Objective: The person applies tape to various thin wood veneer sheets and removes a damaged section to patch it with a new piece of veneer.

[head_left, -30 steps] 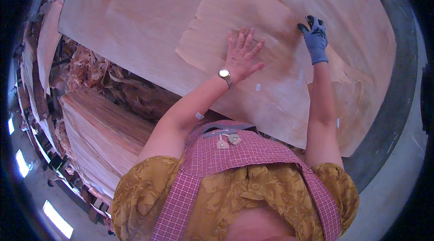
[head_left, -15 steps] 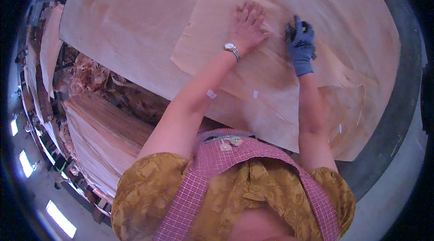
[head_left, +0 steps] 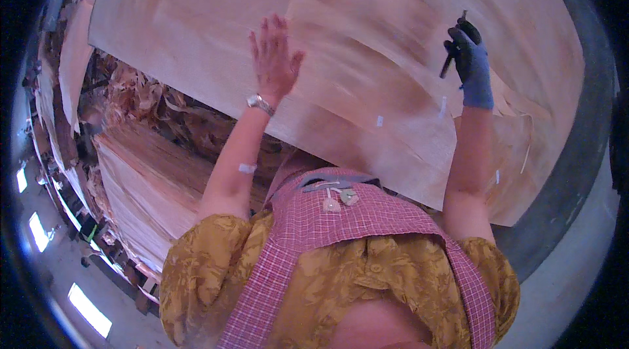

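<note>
- The large veneer sheet (head_left: 177, 28) fills most of my view, from its left corner to its curving right edge. I judge it light for its breadth but floppy, likely to split along the grain; I'd take it flat-handed, with support at two corners.
- Beyond its near edge, to the left, I see a veneer stack (head_left: 141, 185), its layers showing along the side.
- The smaller veneer sheet (head_left: 347, 1) lies on the large one, toward the far edge. Motion blurs part of its outline. I expect it to be thin, brittle and easy to slide; I'd press it with a broad palm or lift it by a corner, without pinching mid-edge.
- My bare left hand (head_left: 272, 64) is over the large sheet, inboard of its near-left edge, fingers spread and holding nothing. I can't tell whether it touches the wood.
- My gloved right hand (head_left: 473, 60), toward the right edge, is curled around a dark knife-like tool (head_left: 447, 67). That should be light and rigid; the middle of its shaft seems the safest hold.
- Small white strips (head_left: 380, 121) sit nearer the near edge.
</note>
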Demonstrator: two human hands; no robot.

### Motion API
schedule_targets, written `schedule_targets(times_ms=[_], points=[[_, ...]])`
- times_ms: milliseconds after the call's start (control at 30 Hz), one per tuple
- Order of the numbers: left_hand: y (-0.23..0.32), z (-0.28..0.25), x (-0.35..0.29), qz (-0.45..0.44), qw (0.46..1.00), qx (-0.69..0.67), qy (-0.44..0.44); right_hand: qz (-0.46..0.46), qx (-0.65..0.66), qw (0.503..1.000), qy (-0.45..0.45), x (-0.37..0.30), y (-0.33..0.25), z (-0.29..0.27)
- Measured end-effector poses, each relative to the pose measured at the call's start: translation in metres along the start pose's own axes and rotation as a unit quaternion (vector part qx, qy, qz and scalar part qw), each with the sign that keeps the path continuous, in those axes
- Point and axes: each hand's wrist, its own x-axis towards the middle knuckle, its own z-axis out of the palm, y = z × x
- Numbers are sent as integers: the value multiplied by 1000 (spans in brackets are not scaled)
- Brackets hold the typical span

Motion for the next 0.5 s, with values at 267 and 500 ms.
schedule_targets(times_ms=[267, 500], points=[[7, -8, -29, -7, 997, -70, -30, 206, 66, 964, -155, -140, -5, 117], [6, -10, -28, -48, 995, -91, 15, 27, -228, 937, -264, -160, 40, 195]])
